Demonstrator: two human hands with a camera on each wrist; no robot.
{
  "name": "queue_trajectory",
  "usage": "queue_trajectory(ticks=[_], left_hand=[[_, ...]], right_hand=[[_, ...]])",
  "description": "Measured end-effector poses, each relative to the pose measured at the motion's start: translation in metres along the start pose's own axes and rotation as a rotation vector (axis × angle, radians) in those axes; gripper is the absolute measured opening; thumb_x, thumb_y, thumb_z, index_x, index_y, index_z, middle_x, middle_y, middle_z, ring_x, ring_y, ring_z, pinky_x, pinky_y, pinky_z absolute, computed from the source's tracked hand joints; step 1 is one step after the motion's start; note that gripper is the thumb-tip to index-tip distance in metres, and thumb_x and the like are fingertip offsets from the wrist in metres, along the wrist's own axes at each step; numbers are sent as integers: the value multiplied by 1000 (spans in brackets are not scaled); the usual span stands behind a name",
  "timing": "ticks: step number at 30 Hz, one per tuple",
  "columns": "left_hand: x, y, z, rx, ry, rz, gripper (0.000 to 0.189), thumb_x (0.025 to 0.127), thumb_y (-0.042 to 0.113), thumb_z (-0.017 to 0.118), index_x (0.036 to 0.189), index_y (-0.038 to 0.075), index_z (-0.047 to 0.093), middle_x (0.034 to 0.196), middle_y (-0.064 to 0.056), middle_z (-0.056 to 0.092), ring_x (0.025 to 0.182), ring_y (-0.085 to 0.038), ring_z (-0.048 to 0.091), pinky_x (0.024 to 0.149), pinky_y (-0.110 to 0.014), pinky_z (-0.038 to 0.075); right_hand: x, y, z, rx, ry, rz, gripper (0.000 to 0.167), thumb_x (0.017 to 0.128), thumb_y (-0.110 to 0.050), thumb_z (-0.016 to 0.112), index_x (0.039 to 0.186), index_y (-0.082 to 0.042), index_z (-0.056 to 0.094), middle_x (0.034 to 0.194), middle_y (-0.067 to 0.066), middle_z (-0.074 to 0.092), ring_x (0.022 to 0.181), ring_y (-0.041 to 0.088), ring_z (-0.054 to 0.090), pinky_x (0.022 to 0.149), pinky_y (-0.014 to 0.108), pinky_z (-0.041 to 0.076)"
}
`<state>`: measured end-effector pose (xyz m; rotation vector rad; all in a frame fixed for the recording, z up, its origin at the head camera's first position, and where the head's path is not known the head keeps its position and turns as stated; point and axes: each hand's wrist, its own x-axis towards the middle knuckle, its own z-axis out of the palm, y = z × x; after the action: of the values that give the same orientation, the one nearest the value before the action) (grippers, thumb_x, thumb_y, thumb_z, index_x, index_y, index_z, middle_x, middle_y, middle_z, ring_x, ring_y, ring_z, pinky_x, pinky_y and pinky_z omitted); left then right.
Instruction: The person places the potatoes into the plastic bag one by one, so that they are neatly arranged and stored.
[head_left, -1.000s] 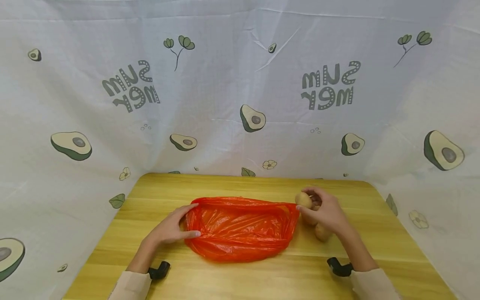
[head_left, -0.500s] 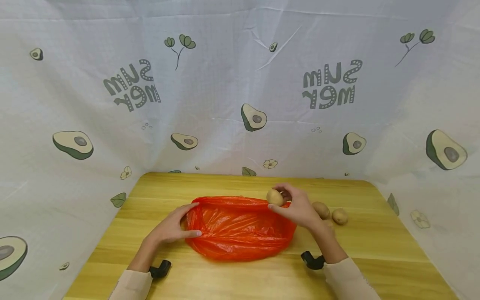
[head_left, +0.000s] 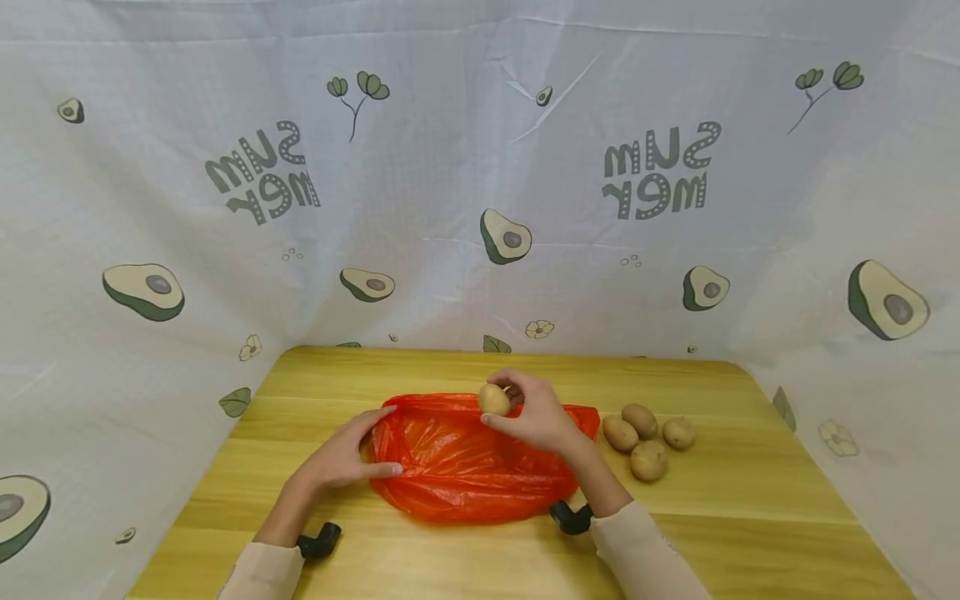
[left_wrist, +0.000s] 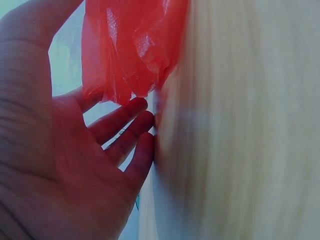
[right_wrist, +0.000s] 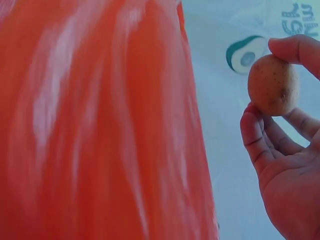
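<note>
A red plastic bag [head_left: 480,479] lies on the table with its mouth facing up. At its left end my left hand [head_left: 341,454] rests with thumb and fingers spread, touching the rim. In the left wrist view the bag's end [left_wrist: 135,45] hangs between the thumb and index finger, and the other fingers [left_wrist: 122,122] are loosely extended. My right hand [head_left: 536,412] pinches a potato [head_left: 493,400] between thumb and fingertips, above the bag's far rim. The right wrist view shows that potato [right_wrist: 272,85] whole, apart from the bag [right_wrist: 110,125]. The bag's bottom is hidden.
Right of the bag several potatoes [head_left: 648,460] lie in a loose group on the wooden table [head_left: 750,500]. A white cloth [head_left: 450,167] printed with avocados hangs behind and at both sides. Each wrist bears a black camera mount [head_left: 318,542].
My right hand has carried the potato leftward from the potato group to above the bag, uncovering the other potatoes. My left hand stays at the bag's left rim.
</note>
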<state>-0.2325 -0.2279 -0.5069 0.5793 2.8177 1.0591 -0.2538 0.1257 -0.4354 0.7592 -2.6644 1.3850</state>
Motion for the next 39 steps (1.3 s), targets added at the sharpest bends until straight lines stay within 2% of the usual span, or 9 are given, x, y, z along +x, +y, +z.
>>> queue_trajectory(ticks=[11, 23, 39], left_hand=[[1, -3, 1, 14, -4, -1, 103, 77, 64, 80, 161, 22, 37, 159, -12, 44, 145, -39, 43, 114, -66, 40], [1, -3, 2, 19, -1, -9, 105, 75, 65, 80, 160, 21, 37, 159, -11, 45, 144, -39, 43, 113, -66, 41], [0, -3, 2, 21, 2, -8, 104, 77, 64, 80, 161, 23, 36, 159, -11, 44, 145, -40, 44, 112, -69, 40]], right_hand=[[15, -7, 36, 35, -60, -2, 47, 85, -22, 84, 126, -12, 63, 114, 2, 67, 92, 17, 61, 76, 26, 57], [24, -11, 69, 23, -165, -55, 43, 85, -20, 83, 123, -9, 64, 106, 2, 67, 85, 17, 60, 68, 24, 55], [26, -10, 110, -18, -262, -38, 41, 85, -20, 82, 122, -13, 65, 110, -1, 67, 88, 8, 59, 73, 18, 55]])
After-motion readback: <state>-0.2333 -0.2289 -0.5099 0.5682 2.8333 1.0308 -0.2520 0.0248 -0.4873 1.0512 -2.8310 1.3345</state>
